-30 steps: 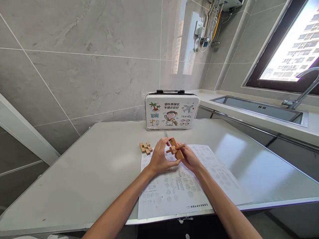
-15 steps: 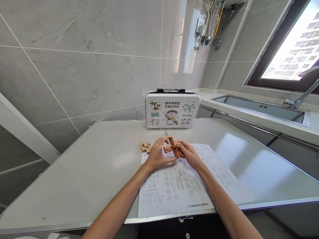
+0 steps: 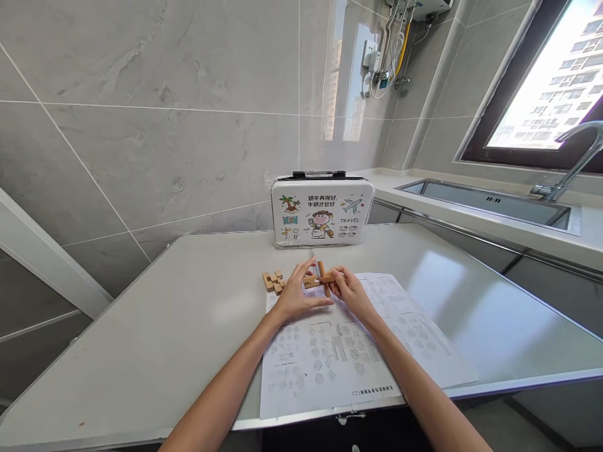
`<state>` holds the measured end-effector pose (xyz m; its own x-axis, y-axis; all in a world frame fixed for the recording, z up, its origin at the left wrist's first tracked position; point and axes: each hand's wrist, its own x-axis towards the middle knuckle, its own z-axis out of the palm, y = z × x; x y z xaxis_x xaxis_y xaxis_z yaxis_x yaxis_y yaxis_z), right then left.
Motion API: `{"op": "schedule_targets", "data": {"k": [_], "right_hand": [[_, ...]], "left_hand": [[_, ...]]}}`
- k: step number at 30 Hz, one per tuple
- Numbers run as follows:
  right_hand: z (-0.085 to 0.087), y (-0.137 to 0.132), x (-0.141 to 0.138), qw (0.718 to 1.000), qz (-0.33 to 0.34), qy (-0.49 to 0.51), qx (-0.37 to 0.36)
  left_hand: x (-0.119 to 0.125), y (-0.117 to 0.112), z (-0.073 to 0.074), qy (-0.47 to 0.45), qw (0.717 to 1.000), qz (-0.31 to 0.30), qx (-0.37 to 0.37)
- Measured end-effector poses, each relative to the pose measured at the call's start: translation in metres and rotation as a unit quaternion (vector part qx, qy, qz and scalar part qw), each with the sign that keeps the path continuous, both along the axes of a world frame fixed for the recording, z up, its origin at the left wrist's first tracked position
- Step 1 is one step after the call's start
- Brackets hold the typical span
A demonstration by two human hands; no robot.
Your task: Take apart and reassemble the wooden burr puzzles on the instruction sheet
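Several interlocked wooden puzzle pieces [image 3: 325, 278] form a cross shape above the printed sheet [image 3: 330, 370]. My right hand [image 3: 349, 290] pinches their right end between thumb and fingers. Around the left side curls my left hand [image 3: 296, 294], fingers at the top and thumb below, gripping the pieces; its exact contact points are partly hidden. One piece stands nearly upright and others cross it sideways; a dark mark shows on the left end. Left of my left hand, more loose wooden pieces [image 3: 273, 282] lie grouped at the sheet's upper left corner.
A white case [image 3: 323, 213] with cartoon prints stands at the back of the white table [image 3: 164, 339], against the tiled wall. To the right is a counter with a sink [image 3: 490, 199] and a faucet [image 3: 565, 182]. A metal latch [image 3: 349, 417] sits at the table's front edge.
The pieces in my hands have turned, so the upright one now shows its narrow side. My right hand has shifted slightly left, and the view has moved a little.
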<state>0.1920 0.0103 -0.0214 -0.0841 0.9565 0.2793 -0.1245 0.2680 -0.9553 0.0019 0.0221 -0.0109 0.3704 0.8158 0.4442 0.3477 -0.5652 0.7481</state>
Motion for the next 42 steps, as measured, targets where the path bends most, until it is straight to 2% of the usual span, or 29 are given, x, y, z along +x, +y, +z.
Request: {"op": "schedule_targets", "data": {"k": [3, 7, 13, 17, 21, 24, 26, 29, 31, 33, 37, 42], "right_hand": [[-0.007, 0.003, -0.002, 1.0, -0.021, -0.017, 0.017], [-0.014, 0.004, -0.005, 0.998, -0.038, -0.039, 0.027], [-0.013, 0.002, -0.007, 0.999, -0.031, -0.019, 0.025], [-0.013, 0.001, -0.007, 0.998, -0.026, -0.037, 0.033], [-0.015, 0.0, -0.009, 0.999, -0.008, -0.044, 0.02], [-0.016, 0.0, -0.01, 0.999, -0.002, -0.047, 0.015], [-0.015, 0.001, -0.009, 0.999, -0.005, -0.039, 0.005], [-0.015, 0.005, -0.004, 0.999, -0.021, 0.015, -0.032], [-0.015, 0.008, 0.0, 0.996, -0.038, 0.061, -0.053], [-0.016, 0.01, 0.004, 0.99, -0.054, 0.104, -0.074], [-0.017, 0.012, 0.006, 0.981, -0.062, 0.153, -0.105], [-0.018, 0.012, 0.004, 0.982, -0.054, 0.145, -0.107]], "left_hand": [[0.0, 0.003, -0.004, -0.016, 0.999, 0.013, -0.032], [-0.001, 0.003, -0.003, 0.006, 0.999, 0.037, -0.039], [0.0, 0.0, 0.0, 0.021, 0.996, 0.072, -0.05], [0.001, 0.001, 0.001, -0.043, 0.995, 0.067, -0.067], [0.0, 0.005, 0.004, -0.107, 0.985, 0.09, -0.104], [-0.002, 0.009, 0.006, -0.157, 0.974, 0.131, -0.093], [-0.003, 0.012, 0.005, -0.16, 0.967, 0.186, -0.063], [-0.006, 0.016, 0.002, -0.095, 0.957, 0.273, -0.015], [-0.009, 0.017, -0.002, -0.022, 0.954, 0.3, 0.013], [-0.012, 0.017, -0.006, 0.06, 0.952, 0.296, 0.038], [-0.015, 0.013, -0.009, 0.191, 0.947, 0.246, 0.076], [-0.017, 0.009, -0.006, 0.255, 0.938, 0.22, 0.078]]}}
